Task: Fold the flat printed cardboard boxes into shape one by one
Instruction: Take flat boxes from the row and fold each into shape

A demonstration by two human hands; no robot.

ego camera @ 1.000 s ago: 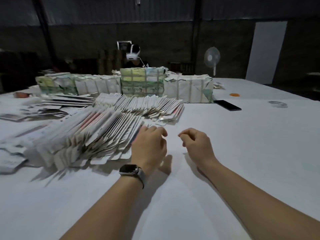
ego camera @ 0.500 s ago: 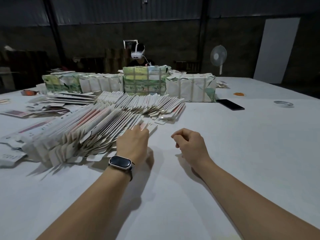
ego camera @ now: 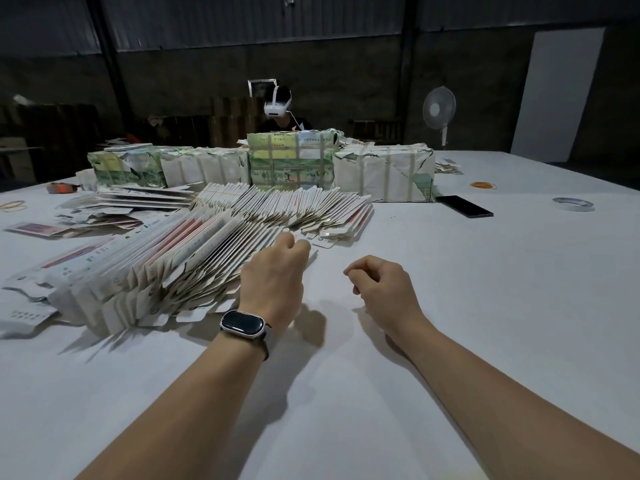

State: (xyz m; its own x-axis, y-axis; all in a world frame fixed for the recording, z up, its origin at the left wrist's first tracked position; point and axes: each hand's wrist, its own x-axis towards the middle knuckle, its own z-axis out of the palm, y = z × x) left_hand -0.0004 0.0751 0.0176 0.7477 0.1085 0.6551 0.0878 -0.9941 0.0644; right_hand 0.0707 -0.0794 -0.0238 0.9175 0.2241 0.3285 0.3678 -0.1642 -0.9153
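Note:
A long fanned row of flat printed cardboard boxes lies on the white table, left of centre. A second fanned row lies behind it. My left hand, with a watch on the wrist, is at the near row's right end. Its thumb and curled fingers pinch the endmost flat box; the fingertips are hidden behind the hand. My right hand rests on the table to the right, loosely curled and holding nothing.
Wrapped bundles of boxes stand in a line across the back, with a person in a headset behind them. Loose flat boxes lie at far left. A black phone, a tape roll and rubber bands lie at right.
My left hand has slid from beside the row onto its right end and taken hold of the endmost flat box. My right hand has hardly moved.

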